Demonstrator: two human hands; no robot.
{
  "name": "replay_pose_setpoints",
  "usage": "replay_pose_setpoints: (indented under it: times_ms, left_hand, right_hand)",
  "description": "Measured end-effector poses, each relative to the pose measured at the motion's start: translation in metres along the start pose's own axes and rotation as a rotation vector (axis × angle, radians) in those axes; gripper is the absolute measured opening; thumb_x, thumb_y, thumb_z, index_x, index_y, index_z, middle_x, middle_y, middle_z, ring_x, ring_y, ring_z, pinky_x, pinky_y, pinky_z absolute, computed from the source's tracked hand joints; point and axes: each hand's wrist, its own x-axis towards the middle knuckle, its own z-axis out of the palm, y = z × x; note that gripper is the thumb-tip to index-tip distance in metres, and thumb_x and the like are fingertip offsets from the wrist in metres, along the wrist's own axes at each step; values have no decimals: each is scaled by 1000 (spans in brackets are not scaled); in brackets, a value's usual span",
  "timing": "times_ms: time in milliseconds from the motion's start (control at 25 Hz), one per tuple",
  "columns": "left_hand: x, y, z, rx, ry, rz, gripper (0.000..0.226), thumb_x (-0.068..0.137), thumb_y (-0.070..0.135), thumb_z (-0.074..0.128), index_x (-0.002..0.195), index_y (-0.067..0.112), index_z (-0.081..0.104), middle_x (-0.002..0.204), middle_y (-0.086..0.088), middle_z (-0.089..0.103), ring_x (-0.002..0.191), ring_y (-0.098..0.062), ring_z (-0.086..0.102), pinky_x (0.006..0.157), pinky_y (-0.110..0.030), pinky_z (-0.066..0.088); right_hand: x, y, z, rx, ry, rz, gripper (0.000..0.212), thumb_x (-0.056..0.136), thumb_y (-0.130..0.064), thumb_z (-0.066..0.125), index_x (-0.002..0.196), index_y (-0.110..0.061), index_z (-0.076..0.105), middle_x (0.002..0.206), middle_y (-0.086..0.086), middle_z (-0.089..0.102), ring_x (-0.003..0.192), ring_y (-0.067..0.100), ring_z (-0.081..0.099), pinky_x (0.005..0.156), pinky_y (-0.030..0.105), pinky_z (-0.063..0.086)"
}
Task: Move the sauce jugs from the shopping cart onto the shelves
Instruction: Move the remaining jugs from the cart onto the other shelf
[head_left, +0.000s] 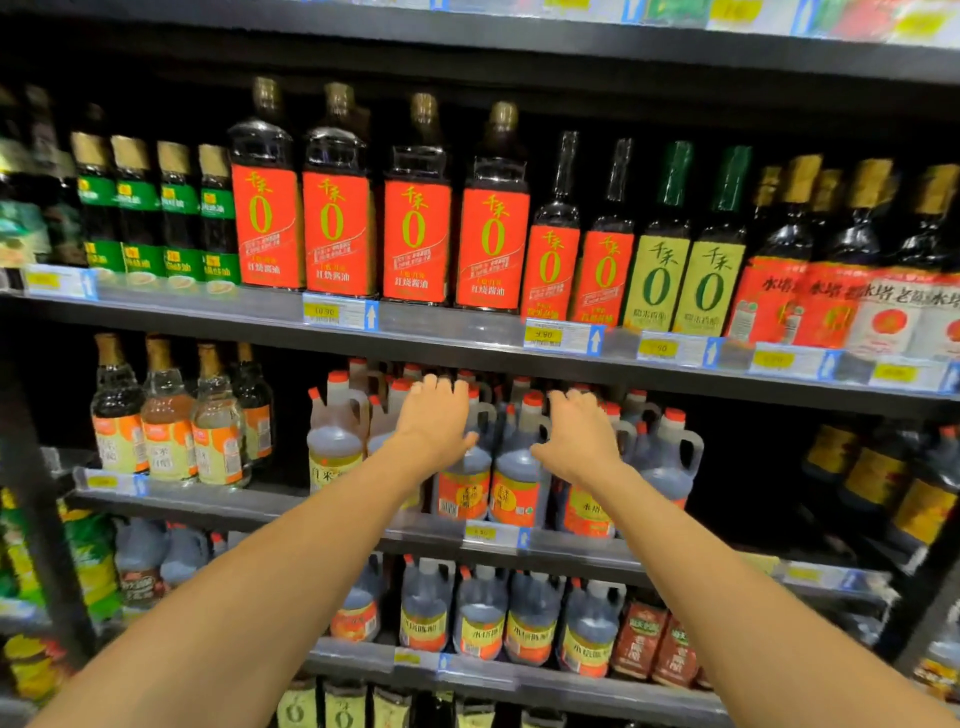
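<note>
Several dark sauce jugs with red caps and orange labels stand on the middle shelf (322, 512). My left hand (434, 423) lies on top of one front jug (464, 486), fingers spread over its neck. My right hand (582, 441) rests over a neighbouring jug (587, 512), just right of another front jug (517, 483). Whether either hand grips a jug is unclear; the handles under the palms are hidden. The shopping cart is out of view.
Tall soy sauce bottles (337, 228) with red labels fill the shelf above. Vinegar bottles (166, 431) stand left of the jugs, more jugs (478, 618) sit one shelf lower. A dark gap (753, 467) opens right of the jugs.
</note>
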Motion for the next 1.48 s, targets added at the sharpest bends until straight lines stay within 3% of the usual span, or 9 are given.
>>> replay_pose_setpoints:
  times_ms: [200,360,560,840,1000,1120,1280,1360,1480]
  left_hand:
    - [25,11,8,25,-75,-20,38,96,42,54,122,13,56,119,-12,64,112,-32,59,90,-38,42]
    - [42,4,15,-13,-176,-17,22,94,20,60,113,9,62,115,-14,66,107,-34,62,81,-40,49]
    - [47,-12,13,-203,-247,61,25,95,23,61,112,5,61,114,-16,65,107,-35,60,82,-37,46]
    - [52,-37,15,-306,-358,122,35,97,37,58,110,4,59,116,-15,64,107,-31,59,75,-29,37]
    - [51,-39,17,-245,-365,164,37,98,36,56,117,5,56,122,-14,62,110,-30,58,77,-30,37]
    - [43,-32,10,-230,-258,207,43,96,37,57,127,8,51,120,-12,62,110,-31,58,79,-34,42]
    - [16,7,24,-451,319,543,38,86,27,61,123,16,55,115,-6,58,105,-26,54,85,-38,45]
    - [14,40,32,-429,339,643,40,84,28,62,122,18,55,120,-4,55,109,-25,51,89,-38,43]
    - [32,93,19,-311,215,430,64,85,45,63,139,19,42,129,-7,52,119,-29,48,94,-41,40]
  right_hand:
    - [38,-6,8,40,-65,4,32,91,-31,64,108,-5,55,113,16,62,107,35,59,76,36,42]
    - [63,-10,11,40,-178,67,26,95,-24,58,113,-7,62,109,15,64,106,34,62,79,36,48]
    - [67,0,1,92,-317,96,31,96,-14,53,121,4,60,122,21,61,114,34,57,85,34,45]
    - [69,1,7,153,-313,59,27,95,-16,56,118,0,60,113,21,63,91,27,51,74,31,40]
    - [50,12,6,154,-107,-17,25,90,-20,62,109,-6,54,83,11,58,86,32,55,67,35,41]
    - [24,49,0,-14,91,-62,43,85,-22,66,125,-8,57,103,17,66,102,38,59,81,42,47]
    - [-10,114,-5,-126,190,60,68,73,-22,76,135,-11,49,118,17,61,113,39,56,95,45,44]
    - [-19,144,-1,35,93,203,90,73,-24,82,148,-11,35,141,18,48,131,36,45,107,47,40]
    - [-21,170,9,291,-9,291,113,69,-26,88,155,-9,17,157,16,29,144,32,30,114,40,31]
